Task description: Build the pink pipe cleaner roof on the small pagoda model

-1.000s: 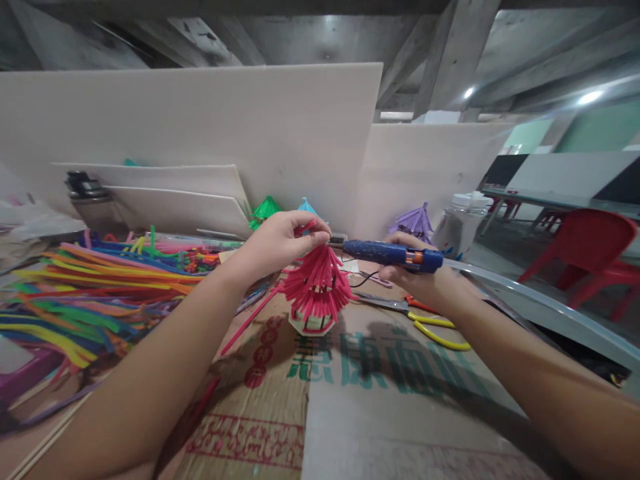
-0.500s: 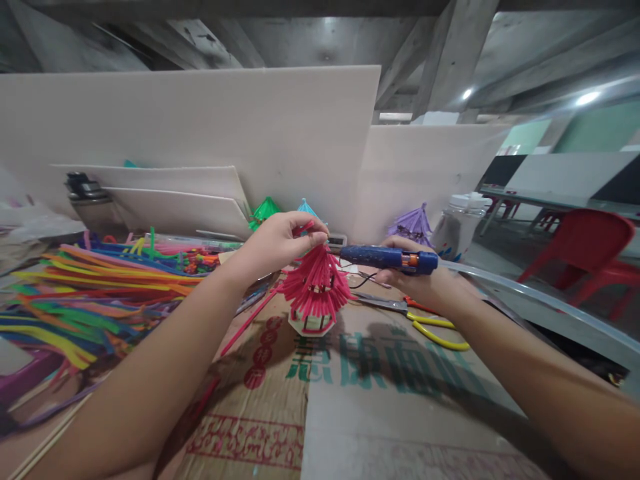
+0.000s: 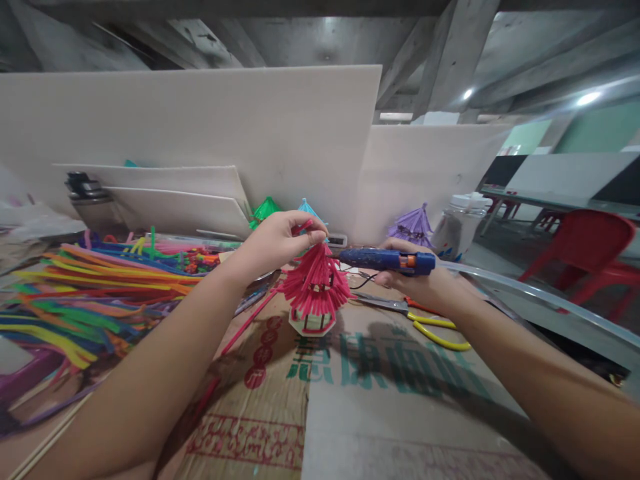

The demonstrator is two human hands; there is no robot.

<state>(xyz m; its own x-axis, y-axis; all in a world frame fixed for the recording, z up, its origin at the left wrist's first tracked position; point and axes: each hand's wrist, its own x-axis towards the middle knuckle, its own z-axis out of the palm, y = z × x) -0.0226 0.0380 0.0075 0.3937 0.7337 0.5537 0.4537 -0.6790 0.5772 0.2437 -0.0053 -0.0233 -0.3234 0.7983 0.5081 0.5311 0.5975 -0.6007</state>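
A pink-red pagoda-like model (image 3: pixel 316 283) made of pipe cleaners, with two layered roofs and a pale base, stands upright on the cardboard. At its peak, my left hand (image 3: pixel 285 239) is closed in a pinch on a short pink pipe cleaner (image 3: pixel 303 228). My right hand (image 3: pixel 417 277) is wrapped round a blue glue gun (image 3: pixel 387 260), held level with its nozzle pointing left, close to the model's top. Whether the nozzle touches the model I cannot tell.
Scissors (image 3: pixel 435 330) with yellow handles lie below my right hand. Many coloured pipe cleaners (image 3: pixel 100 287) spread across the left. Behind stand green (image 3: pixel 265 211) and purple (image 3: pixel 413 227) roofed models, a lidded jar (image 3: pixel 460 223) and white boards (image 3: pixel 200 127).
The glue gun has shifted very slightly left and down. My left hand and the model have hardly moved.
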